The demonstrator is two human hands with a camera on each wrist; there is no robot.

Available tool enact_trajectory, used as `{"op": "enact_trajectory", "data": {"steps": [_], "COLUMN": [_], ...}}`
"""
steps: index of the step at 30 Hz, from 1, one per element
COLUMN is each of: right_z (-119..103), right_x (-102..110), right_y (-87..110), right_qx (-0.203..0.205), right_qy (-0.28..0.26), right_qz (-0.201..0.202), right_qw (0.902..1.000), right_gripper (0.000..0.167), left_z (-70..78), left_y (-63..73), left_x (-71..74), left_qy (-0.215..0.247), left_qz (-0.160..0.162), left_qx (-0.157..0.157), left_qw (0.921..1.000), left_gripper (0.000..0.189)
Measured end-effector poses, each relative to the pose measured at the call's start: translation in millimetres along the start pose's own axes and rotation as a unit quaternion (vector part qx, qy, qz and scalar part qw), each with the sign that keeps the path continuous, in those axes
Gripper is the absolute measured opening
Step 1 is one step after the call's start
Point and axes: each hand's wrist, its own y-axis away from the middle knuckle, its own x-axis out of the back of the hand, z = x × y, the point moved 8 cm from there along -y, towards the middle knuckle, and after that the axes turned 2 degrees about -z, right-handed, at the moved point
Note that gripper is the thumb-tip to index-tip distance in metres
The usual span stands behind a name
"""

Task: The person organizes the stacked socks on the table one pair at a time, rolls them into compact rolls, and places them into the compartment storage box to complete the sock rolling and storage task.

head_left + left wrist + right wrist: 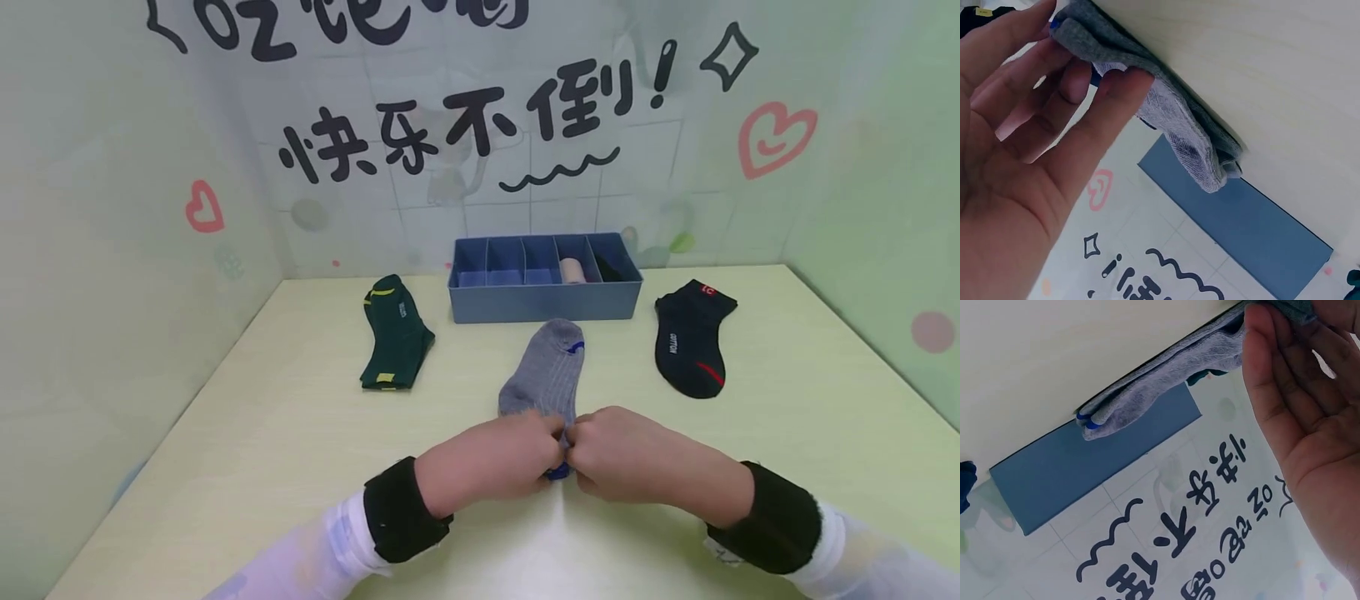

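Observation:
A pair of grey socks with blue marks lies at the middle of the table, toes pointing away from me. My left hand pinches the cuff end from the left. From the right, my right hand pinches the same end, and the knuckles of both hands nearly meet. In the left wrist view the socks show as stacked layers, with the fingertips at the cuff. The right wrist view shows the socks running from the fingers along the tabletop. The hands cover part of the cuff.
Behind the grey socks stands a blue divided box, with a pale pink roll and a dark item in its right compartments. Dark green socks lie to the left, black socks to the right. Printed sheeting surrounds the table.

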Motion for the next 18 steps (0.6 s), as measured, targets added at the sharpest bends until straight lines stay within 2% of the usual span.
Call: {"op": "enact_trajectory", "data": {"steps": [3, 7, 14, 18], "right_z": [10, 22, 26, 30], "right_x": [-4, -11, -12, -17], "right_y": [-0.6, 0.5, 0.6, 1.8], "right_qx": [-0.032, -0.070, -0.074, -0.103], "right_qy": [-0.091, -0.204, -0.304, -0.353], "right_qz": [-0.020, -0.054, -0.062, -0.079], "right_qw": [0.9951, 0.9751, 0.9477, 0.9267], "right_gripper": [0.019, 0.011, 0.014, 0.021], "left_z": [0.5, -0.7, -2.3, -7.3], "left_y": [1.6, 2.9, 2.2, 0.7], "left_x": [0.9, 0.3, 1.5, 0.9], "left_qy": [-0.024, -0.020, -0.001, 0.066], "left_qz": [0.017, 0.032, 0.025, 0.017], "left_qx": [0.012, 0.029, 0.020, 0.012], "left_qw": [0.9995, 0.9989, 0.9995, 0.9976], "left_gripper": [0.009, 0.012, 0.021, 0.026]}}
